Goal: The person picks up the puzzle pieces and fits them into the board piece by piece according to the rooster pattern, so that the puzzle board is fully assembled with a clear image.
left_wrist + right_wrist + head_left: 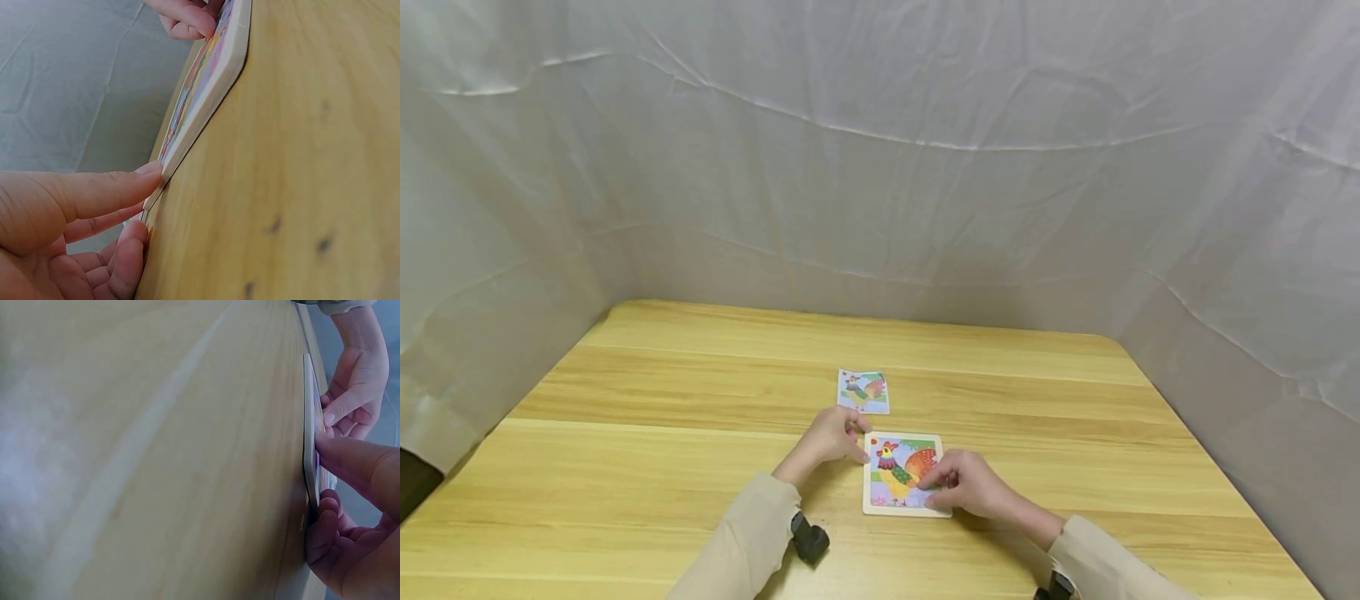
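Observation:
A square picture puzzle (891,482) of a rooster, in a pale frame, lies flat on the table. At its upper left corner my left hand (833,435) grips the frame, thumb on the left edge and fingers round the corner. The left wrist view shows that thumb (119,187) right at the frame's side. My right hand (972,483) is over the lower right of the picture, thumb and forefinger tips close together on it. In the right wrist view its other fingers (328,531) curl beside the frame. I cannot tell whether it pinches a loose piece.
A small paper card (865,393) with the same rooster lies just behind the puzzle. Beneath everything is a wood-grain table (662,400). Grey-white cloth (880,192) hangs behind it and along both sides. A dark band (808,537) sits at the left wrist.

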Motion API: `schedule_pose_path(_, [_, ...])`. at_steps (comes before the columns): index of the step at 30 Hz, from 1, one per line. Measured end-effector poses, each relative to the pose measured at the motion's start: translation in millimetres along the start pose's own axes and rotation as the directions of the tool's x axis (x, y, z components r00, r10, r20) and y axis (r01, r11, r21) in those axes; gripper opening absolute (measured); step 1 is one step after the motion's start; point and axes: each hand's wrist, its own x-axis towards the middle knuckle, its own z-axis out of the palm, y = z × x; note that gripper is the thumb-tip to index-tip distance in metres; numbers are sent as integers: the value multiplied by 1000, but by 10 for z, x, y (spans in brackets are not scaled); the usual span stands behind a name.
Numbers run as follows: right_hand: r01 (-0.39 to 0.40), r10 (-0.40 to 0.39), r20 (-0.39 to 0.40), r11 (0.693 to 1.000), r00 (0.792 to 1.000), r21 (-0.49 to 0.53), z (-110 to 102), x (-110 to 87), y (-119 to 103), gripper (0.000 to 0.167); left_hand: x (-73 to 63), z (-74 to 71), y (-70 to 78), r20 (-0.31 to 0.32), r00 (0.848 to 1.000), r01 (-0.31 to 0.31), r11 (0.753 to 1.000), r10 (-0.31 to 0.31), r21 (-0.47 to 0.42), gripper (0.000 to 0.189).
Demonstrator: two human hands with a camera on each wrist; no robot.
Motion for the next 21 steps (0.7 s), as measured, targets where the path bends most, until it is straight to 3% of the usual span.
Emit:
schedule_pose_path(6, [18,-17,13,999,1000,-49,-10,13,8,13,-1,0,-2,0,1000,-12,1000,12,1,32])
schedule_pose_path(12, [41,-41,36,999,999,-23,-20,-8,-8,13,-13,5,4,13,1000,-5,1000,6,-21,32])
schedule_pose_path(21, [1,-1,47,1000,999,11,-54,-4,-47,11,-12,0,-1,12,1000,-1,1000,1,-8,31])
